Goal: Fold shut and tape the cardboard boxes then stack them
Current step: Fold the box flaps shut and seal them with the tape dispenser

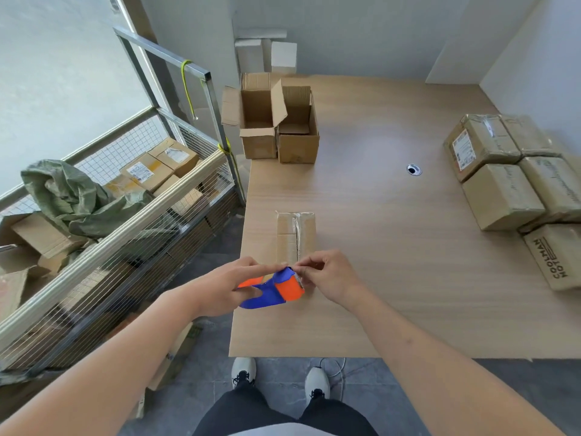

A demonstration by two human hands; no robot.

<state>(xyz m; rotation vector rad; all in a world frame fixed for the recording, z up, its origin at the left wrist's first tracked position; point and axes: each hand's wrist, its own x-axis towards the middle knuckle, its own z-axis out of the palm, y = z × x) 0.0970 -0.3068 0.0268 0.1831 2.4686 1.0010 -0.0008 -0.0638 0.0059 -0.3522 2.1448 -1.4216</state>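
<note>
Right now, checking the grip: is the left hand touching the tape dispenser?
Touching. The head view shows the left hand holding the blue-and-orange tape dispenser, fingers wrapped round its handle with no gap.

Your left hand (pixel 220 287) grips, index finger stretched forward; your right hand (pixel 330 278) pinches with curled fingers (pixel 309 267). Both bare forearms reach forward, hands nearly meeting.

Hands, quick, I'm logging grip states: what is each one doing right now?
Left hand: holds the blue and orange plastic tape dispenser.
Right hand: fingertips pinch at the dispenser's serrated cutting edge, apparently the tape end; the tape itself is too small to tell.
</note>
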